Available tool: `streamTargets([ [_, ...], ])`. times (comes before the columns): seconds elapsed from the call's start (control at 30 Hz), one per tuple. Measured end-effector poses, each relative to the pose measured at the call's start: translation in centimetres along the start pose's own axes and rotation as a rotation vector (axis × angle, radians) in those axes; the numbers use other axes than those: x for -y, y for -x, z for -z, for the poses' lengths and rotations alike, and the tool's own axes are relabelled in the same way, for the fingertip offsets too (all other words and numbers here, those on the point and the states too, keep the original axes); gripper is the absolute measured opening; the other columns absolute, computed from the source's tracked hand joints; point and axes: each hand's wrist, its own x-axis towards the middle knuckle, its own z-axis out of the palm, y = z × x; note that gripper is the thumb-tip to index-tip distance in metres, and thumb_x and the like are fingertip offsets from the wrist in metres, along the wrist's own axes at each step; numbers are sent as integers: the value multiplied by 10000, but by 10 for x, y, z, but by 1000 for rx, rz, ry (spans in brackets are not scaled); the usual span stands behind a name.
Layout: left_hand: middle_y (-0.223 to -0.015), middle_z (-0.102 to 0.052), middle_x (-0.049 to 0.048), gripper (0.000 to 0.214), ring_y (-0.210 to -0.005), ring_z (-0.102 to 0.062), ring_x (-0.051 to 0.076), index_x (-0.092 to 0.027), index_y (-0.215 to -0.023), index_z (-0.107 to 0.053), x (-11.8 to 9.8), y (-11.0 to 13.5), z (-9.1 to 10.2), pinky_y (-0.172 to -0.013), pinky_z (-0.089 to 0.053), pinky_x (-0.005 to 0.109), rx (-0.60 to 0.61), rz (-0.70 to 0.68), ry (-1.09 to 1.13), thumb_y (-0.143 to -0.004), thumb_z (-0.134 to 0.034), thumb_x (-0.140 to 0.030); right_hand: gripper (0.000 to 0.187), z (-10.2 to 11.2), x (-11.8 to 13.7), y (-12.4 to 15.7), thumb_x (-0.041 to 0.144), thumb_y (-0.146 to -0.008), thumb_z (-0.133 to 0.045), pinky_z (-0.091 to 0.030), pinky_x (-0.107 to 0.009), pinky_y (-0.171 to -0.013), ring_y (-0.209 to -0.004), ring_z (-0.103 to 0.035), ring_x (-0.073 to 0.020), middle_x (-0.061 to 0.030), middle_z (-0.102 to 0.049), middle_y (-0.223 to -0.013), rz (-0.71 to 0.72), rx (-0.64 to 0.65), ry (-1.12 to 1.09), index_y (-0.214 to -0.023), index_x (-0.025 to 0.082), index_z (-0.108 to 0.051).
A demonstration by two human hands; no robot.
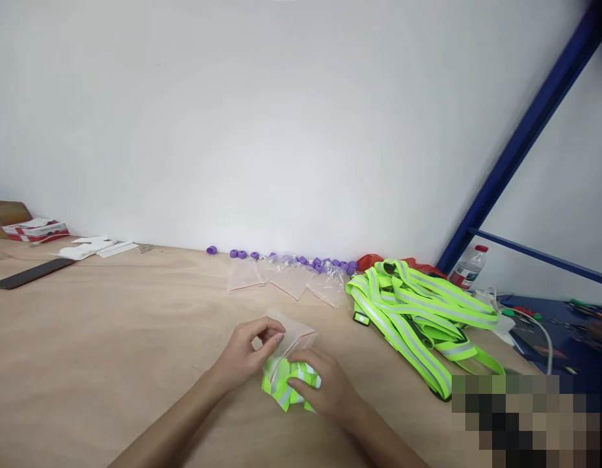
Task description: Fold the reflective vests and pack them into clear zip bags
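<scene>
My left hand (247, 354) pinches the edge of a small clear plastic bag (294, 335) with a red zip strip, low in the middle of the wooden table (110, 338). My right hand (325, 387) is closed round a folded neon-green reflective strap (281, 383), pressing it against the bag's mouth. Part of the strap lies under the bag's film. Both hands touch each other's load over the table top.
A heap of neon-green reflective straps (418, 312) lies to the right. Several clear bags (291, 279) and purple rings (325, 263) line the wall. A water bottle (469, 266) stands by a blue frame (520, 140). Papers, a red-white box (35, 229) and a dark bar (32, 273) sit far left.
</scene>
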Motion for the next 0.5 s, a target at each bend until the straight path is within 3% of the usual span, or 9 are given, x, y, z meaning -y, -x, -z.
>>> streamTargets([
  [0.1,-1127,-683,93,333,-1070,-619,249,-211,-1154,-644,-3,-1,13,-951,-483,360,122,22,-24,-905,-629,-431,226,2,6,0,227,-757,-706,-504,-324,-852,-921,-667,-221,-31,-737,-978,-150,58,-126,-983,230,-699],
  [0.2,-1455,-520,98,665,-1345,-463,314,-253,-1387,-517,-3,-1,25,-1133,-362,440,311,137,-9,-821,-716,-542,285,3,11,1,322,-695,-767,-503,-331,-833,-897,-656,-233,-29,-737,-945,-321,168,-325,-951,202,-727],
  [0.33,-1524,-459,105,1012,-1392,-412,363,-259,-1483,-434,-2,-1,32,-1158,-333,491,597,291,-5,-630,-836,-627,420,2,11,0,415,-631,-818,-488,-373,-875,-947,-644,-267,-57,-737,-976,-362,291,-514,-965,169,-755],
  [0.43,-1527,-460,115,1118,-1412,-366,415,-258,-1477,-459,-7,-3,31,-1177,-277,555,682,298,-115,-515,-886,-636,447,4,11,-2,429,-591,-853,-483,-384,-900,-958,-640,-263,-50,-732,-972,-377,342,-556,-946,174,-760],
  [0.5,-1549,-441,100,1132,-1447,-304,434,-276,-1490,-443,-12,-3,29,-1198,-196,598,705,290,-185,-512,-883,-641,443,7,11,-3,431,-575,-867,-484,-384,-911,-955,-643,-259,-39,-731,-949,-396,391,-586,-924,178,-766],
])
